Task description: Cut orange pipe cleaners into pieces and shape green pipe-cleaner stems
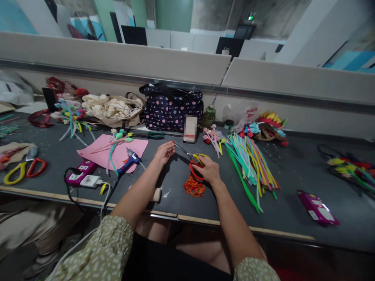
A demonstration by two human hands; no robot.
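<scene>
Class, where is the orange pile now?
In the head view, the orange pile lies just right of centre, below the scissors in the right hand.

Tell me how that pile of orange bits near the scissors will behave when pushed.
The orange bits will probably scatter rather than slide as one, since they lie loosely heaped. They are likely light, being small and thin. Rolling far seems unlikely: their shapes look irregular, not round.

Red-and-yellow-handled scissors (191, 157) in right hand (210, 169); orange pieces (194, 187) piled nearby.
</scene>
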